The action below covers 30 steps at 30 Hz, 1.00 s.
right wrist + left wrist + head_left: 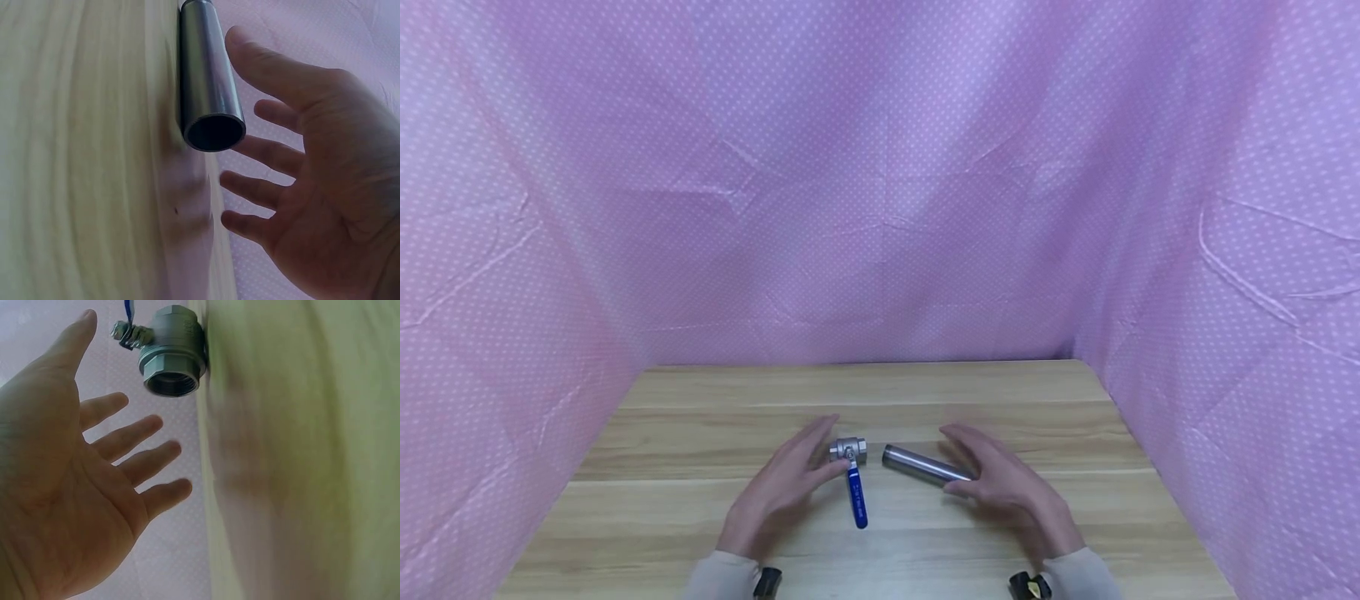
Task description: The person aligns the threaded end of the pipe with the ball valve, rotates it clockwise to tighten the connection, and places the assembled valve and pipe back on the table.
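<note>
A metal ball valve with a blue lever handle lies on the wooden table. In the left wrist view, the valve shows its threaded open end. My left hand is spread beside it on the left, thumb near the handle's base, palm bare in the left wrist view. To the valve's right lies a steel pipe, slanting toward my right hand. That hand is around the pipe's near end with fingers apart. In the right wrist view the hollow pipe rests on the table, and the fingers look uncurled.
The wood-grain table fills the lower part of the head view. Pink dotted cloth hangs behind it and on both sides. A dark wrist device shows at the left sleeve, another at the right.
</note>
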Each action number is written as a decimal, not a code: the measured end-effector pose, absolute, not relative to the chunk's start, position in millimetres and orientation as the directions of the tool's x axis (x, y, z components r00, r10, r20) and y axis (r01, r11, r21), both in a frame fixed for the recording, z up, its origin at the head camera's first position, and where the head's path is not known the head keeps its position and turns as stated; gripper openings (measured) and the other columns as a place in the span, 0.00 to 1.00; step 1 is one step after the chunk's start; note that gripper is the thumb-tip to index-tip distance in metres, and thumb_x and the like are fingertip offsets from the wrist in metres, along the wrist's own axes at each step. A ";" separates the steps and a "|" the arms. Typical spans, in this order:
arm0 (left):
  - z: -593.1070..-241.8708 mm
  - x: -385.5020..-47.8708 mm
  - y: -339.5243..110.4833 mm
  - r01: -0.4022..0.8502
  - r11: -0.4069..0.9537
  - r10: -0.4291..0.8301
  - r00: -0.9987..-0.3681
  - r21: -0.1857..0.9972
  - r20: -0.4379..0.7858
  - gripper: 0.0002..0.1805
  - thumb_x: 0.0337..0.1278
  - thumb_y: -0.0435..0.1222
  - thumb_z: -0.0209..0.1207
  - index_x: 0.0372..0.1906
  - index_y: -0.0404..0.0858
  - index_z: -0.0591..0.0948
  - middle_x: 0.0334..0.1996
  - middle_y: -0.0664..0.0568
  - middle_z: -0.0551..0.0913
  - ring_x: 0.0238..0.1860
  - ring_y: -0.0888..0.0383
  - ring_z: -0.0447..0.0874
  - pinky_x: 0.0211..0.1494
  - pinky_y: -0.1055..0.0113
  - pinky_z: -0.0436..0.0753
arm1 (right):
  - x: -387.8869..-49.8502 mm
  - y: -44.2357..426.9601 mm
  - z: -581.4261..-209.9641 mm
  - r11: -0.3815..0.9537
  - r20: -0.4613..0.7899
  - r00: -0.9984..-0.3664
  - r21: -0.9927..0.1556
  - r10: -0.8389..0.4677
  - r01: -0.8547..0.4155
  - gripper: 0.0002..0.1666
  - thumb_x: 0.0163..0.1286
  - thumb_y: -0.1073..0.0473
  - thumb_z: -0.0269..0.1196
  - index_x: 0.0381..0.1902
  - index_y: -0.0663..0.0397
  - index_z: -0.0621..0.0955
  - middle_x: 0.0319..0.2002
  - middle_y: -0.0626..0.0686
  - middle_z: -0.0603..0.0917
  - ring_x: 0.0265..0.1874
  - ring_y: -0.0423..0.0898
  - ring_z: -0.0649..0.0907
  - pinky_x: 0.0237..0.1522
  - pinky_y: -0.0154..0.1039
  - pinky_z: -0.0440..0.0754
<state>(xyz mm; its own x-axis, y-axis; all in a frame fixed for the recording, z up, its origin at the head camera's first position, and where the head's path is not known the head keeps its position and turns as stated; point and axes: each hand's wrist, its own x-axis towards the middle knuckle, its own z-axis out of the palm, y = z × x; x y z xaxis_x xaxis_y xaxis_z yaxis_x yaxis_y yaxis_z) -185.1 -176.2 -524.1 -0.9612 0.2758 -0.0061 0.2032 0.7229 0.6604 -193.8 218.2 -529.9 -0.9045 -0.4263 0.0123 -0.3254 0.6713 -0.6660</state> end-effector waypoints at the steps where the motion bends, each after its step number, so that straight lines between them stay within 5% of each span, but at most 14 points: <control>1: -525.1 -185.6 -174.6 0.199 0.717 0.271 -0.962 0.668 -0.005 0.51 0.74 0.68 0.64 0.92 0.56 0.61 0.88 0.46 0.70 0.89 0.39 0.67 0.94 0.29 0.66 | -193.9 217.9 -530.2 0.665 0.013 -0.903 -0.672 -0.430 -0.326 0.54 0.66 0.40 0.83 0.85 0.40 0.73 0.83 0.54 0.78 0.82 0.61 0.77 0.88 0.70 0.73; 4: -527.2 -186.7 -169.3 0.196 0.698 0.266 -0.964 0.688 0.005 0.50 0.72 0.65 0.68 0.90 0.51 0.66 0.80 0.45 0.80 0.83 0.40 0.77 0.91 0.31 0.73 | -194.2 216.7 -530.6 0.666 0.025 -0.893 -0.657 -0.449 -0.353 0.51 0.65 0.40 0.83 0.82 0.44 0.77 0.77 0.51 0.84 0.77 0.57 0.83 0.85 0.67 0.79; 14: -531.5 -188.6 -159.1 0.193 0.664 0.295 -0.955 0.722 -0.015 0.41 0.77 0.54 0.70 0.85 0.41 0.73 0.71 0.43 0.87 0.69 0.46 0.87 0.80 0.37 0.88 | -198.0 217.5 -533.7 0.684 0.098 -0.862 -0.566 -0.498 -0.460 0.43 0.63 0.42 0.85 0.71 0.50 0.85 0.63 0.46 0.92 0.62 0.50 0.89 0.70 0.54 0.91; 21: -530.9 -191.1 -158.8 0.217 0.651 0.304 -0.953 0.727 0.013 0.39 0.75 0.54 0.72 0.81 0.39 0.78 0.62 0.47 0.91 0.59 0.55 0.89 0.71 0.45 0.94 | -200.7 215.3 -534.3 0.678 0.059 -0.862 -0.591 -0.503 -0.437 0.35 0.62 0.46 0.86 0.65 0.48 0.88 0.54 0.39 0.92 0.52 0.39 0.86 0.61 0.39 0.90; 30: -531.7 -191.2 -157.9 0.170 0.656 0.242 -0.970 0.736 0.009 0.37 0.74 0.54 0.73 0.76 0.34 0.82 0.57 0.44 0.94 0.55 0.54 0.91 0.73 0.40 0.93 | -199.8 215.6 -535.3 0.700 0.023 -0.869 -0.583 -0.494 -0.413 0.20 0.63 0.49 0.84 0.51 0.40 0.90 0.42 0.34 0.86 0.42 0.34 0.81 0.48 0.31 0.84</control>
